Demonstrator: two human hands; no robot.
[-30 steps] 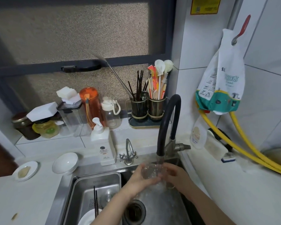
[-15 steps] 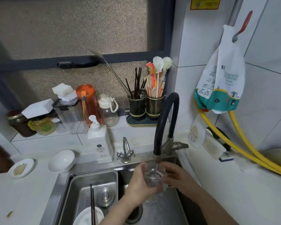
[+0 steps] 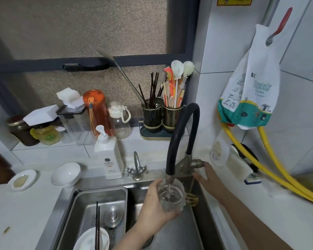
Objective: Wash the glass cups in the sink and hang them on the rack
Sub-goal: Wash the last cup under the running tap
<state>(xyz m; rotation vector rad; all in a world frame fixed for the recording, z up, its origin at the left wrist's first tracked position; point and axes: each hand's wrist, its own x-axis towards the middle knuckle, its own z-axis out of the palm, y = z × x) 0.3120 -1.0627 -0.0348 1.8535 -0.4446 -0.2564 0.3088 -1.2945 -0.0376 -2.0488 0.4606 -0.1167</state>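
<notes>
Under the faucet [image 3: 170,175], left hand [image 3: 153,204] grips a water-filled glass cup [image 3: 171,197]; right hand [image 3: 209,175] spread open.

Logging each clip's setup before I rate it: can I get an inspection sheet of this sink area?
Surface: steel sink set in a pale counter.
Job's things: one glass cup under the black faucet hose, water running into it; no rack seen.
Clutter: drain basket with a plate and chopsticks; soap dispenser; white bowl; jars and bottles on the ledge; utensil holders.
Hands: left hand grips the cup; right hand reaches to the faucet handle.
Cables: yellow hoses along the right wall.
Surroundings: window screen, tiled wall, hanging bag.
</notes>
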